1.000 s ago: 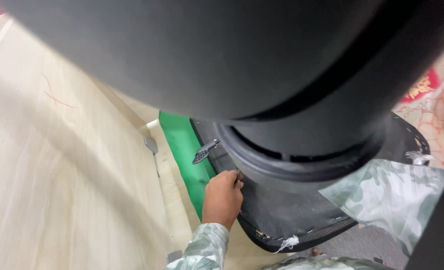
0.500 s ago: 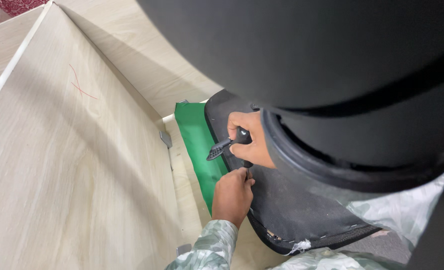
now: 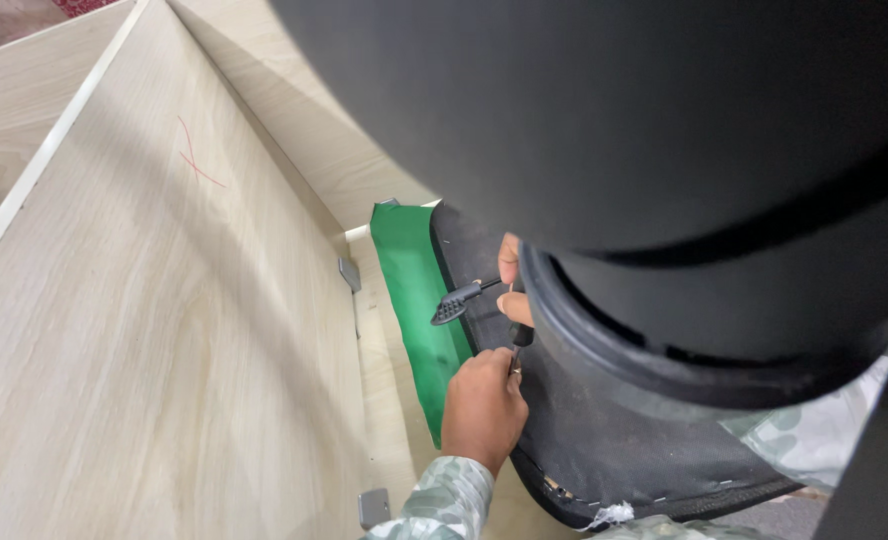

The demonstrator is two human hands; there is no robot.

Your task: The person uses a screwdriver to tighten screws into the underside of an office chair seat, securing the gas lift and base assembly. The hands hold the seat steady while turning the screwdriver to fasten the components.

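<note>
Down below a large black rounded part point(image 3: 664, 150) that filled the upper right of the view, both hands worked at the edge of a black fabric-covered seat panel point(image 3: 604, 440). The left hand point(image 3: 484, 410), in a camouflage-patterned sleeve point(image 3: 444, 505), was curled into a fist, its fingers closed around something small and dark at the panel's rim; what it was could not be told. The right hand point(image 3: 512, 285) was mostly hidden behind the black part; only a few fingers showed, pinched on a slim tool with a black ribbed handle point(image 3: 454, 303) that stuck out to the left over a green sheet point(image 3: 409, 290). That sheet lay just beside the panel, against pale wooden boards point(image 3: 164, 330) with small metal brackets point(image 3: 350, 273).
</note>
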